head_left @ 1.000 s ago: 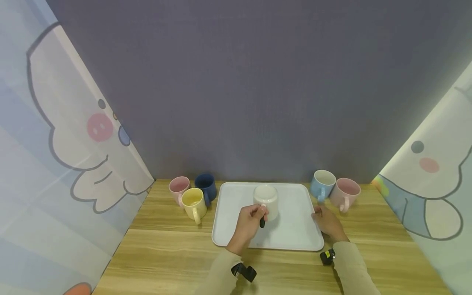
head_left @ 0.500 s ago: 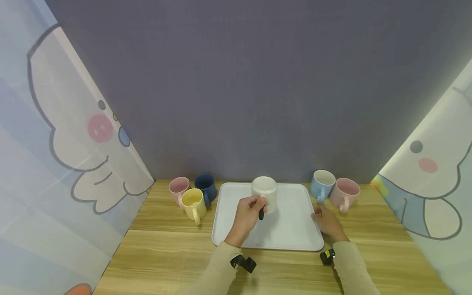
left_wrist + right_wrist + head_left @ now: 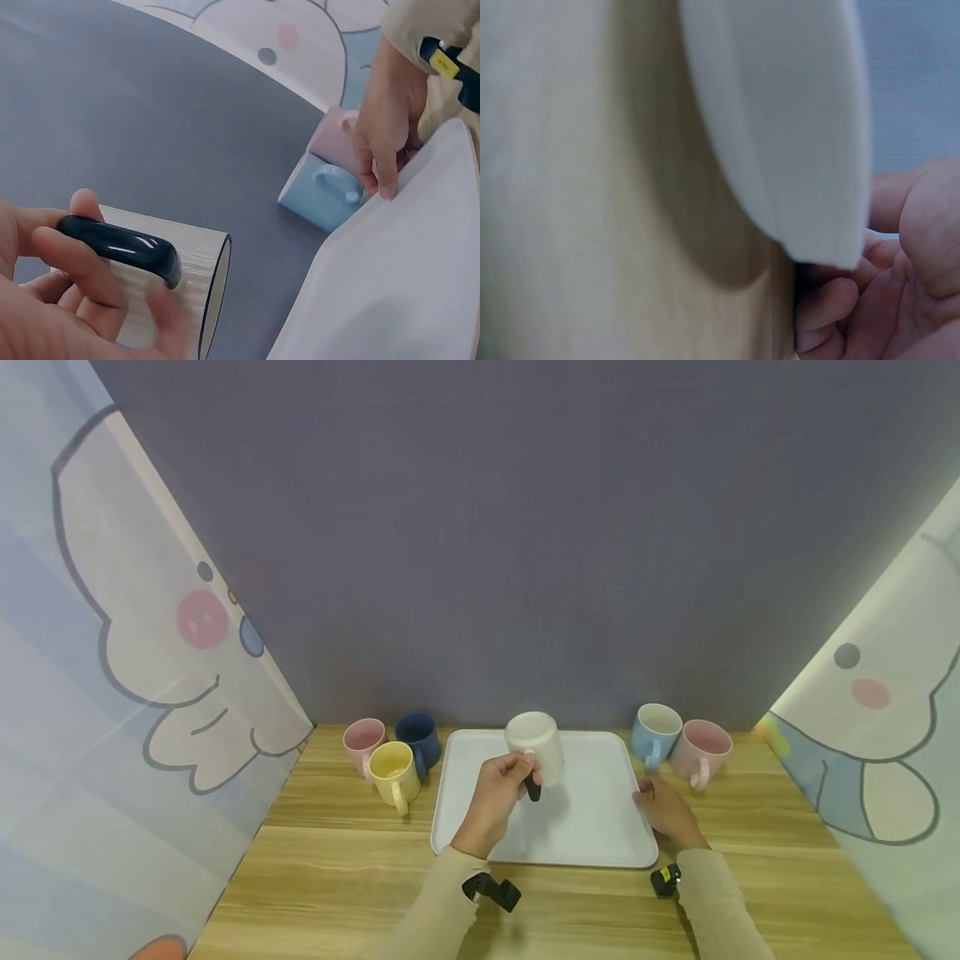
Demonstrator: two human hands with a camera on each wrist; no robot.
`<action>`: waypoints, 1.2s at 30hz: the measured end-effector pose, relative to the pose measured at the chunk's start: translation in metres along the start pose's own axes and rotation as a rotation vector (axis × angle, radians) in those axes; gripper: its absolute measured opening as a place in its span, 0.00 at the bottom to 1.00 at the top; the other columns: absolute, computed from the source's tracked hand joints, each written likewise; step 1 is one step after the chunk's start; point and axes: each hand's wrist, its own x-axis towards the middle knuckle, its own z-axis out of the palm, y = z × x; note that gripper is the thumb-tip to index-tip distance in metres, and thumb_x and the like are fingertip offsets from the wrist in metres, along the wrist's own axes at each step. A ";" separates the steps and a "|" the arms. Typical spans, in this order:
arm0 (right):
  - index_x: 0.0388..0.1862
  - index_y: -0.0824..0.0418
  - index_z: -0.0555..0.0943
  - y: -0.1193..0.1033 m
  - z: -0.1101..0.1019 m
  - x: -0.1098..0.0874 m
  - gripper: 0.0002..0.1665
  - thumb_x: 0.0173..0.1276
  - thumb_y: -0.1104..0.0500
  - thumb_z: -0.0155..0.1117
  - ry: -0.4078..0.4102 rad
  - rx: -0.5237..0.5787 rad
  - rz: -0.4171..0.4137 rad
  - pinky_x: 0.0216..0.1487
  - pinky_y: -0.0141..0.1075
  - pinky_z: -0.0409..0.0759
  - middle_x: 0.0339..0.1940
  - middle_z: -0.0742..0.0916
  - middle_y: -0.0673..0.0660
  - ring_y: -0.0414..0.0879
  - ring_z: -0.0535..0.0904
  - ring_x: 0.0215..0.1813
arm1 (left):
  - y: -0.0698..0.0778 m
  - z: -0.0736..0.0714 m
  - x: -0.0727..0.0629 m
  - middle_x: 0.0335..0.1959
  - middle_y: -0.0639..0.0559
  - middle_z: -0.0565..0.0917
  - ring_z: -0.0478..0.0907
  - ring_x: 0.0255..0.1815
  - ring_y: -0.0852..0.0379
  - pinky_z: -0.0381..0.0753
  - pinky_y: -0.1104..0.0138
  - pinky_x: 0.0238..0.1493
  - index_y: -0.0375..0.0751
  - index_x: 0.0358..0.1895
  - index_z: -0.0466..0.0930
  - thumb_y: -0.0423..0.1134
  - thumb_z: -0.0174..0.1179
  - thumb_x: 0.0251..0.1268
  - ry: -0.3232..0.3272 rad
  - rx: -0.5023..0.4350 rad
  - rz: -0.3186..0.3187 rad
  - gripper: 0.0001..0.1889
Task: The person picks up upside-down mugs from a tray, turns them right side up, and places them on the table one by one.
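Observation:
A white ribbed mug with a dark handle is held upside down and tilted above the white tray. My left hand pinches it by that handle; in the left wrist view its dark-edged rim points toward the tray. At the tray's right edge, my right hand grips the rim, with some fingers hidden beneath it. The right wrist view has the tray corner close up, beside the curled fingers of that hand.
Left of the tray stand a pink mug, a yellow mug and a navy mug. A light blue mug and a larger pink mug are just beyond my right hand. Behind the wooden table rises a grey wall.
My left hand has lifted the white mug higher and slightly away from me, and the mug has tipped a little to the left. My right hand stays at the tray edge.

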 end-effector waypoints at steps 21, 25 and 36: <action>0.59 0.73 0.72 -0.003 -0.001 -0.001 0.21 0.76 0.58 0.52 0.006 -0.007 0.012 0.53 0.57 0.77 0.51 0.83 0.73 0.63 0.80 0.50 | -0.007 -0.009 -0.003 0.29 0.57 0.80 0.71 0.26 0.66 0.83 0.67 0.52 0.41 0.36 0.77 0.42 0.51 0.81 -0.089 -0.357 -0.004 0.12; 0.59 0.73 0.72 -0.004 -0.003 -0.001 0.21 0.76 0.58 0.53 0.008 -0.016 0.008 0.52 0.57 0.77 0.49 0.83 0.72 0.62 0.81 0.49 | -0.010 -0.008 -0.004 0.28 0.59 0.80 0.72 0.26 0.68 0.84 0.68 0.51 0.42 0.37 0.76 0.42 0.50 0.82 -0.097 -0.458 -0.001 0.12; 0.59 0.72 0.72 -0.001 -0.002 -0.001 0.22 0.76 0.57 0.53 0.009 -0.010 0.011 0.51 0.55 0.78 0.50 0.83 0.71 0.61 0.81 0.49 | -0.014 0.000 -0.007 0.29 0.61 0.81 0.67 0.22 0.69 0.84 0.65 0.54 0.47 0.35 0.78 0.41 0.46 0.83 -0.083 -0.672 0.010 0.15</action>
